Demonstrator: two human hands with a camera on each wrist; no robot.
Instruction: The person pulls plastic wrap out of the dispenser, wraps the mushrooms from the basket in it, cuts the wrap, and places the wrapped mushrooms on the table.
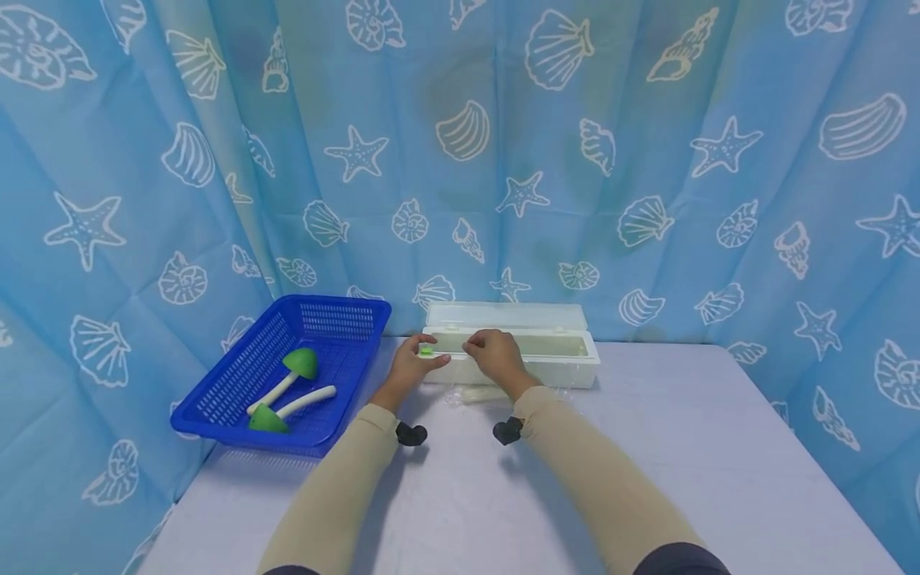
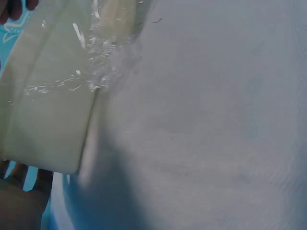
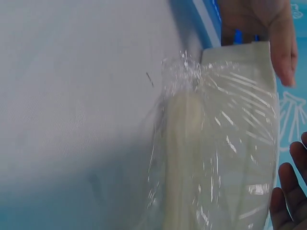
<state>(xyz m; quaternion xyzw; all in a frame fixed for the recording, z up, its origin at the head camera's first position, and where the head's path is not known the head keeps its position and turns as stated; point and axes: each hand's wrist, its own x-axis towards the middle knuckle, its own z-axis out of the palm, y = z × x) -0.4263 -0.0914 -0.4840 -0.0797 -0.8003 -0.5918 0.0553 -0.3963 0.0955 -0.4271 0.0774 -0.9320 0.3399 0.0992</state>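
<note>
- Beige-sleeved forearms (image 1: 596,471) nearest.
- Left hand (image 1: 413,369), thumb and fingers spread, at left end of long white plastic box (image 1: 571,372) on white tabletop (image 1: 668,447), beside small bright-green piece (image 1: 427,351).
- Right hand (image 1: 497,357) bent over box rim; cannot tell whether pinching.
- Clear crinkled film (image 3: 187,72) against box front.

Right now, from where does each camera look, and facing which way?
Head: worn on the head, facing forward and down at the white box, blue basket and curtain; left hand, right hand and sleeves show.
Left wrist: worn there, facing the table and white box; left hand at lower left, right hand's fingertips at upper left.
Right wrist: worn there, facing the clear wrapping and white box; left hand at upper right, right hand's fingers at lower right.
Both wrist views share white box, wrapping and hands.
</note>
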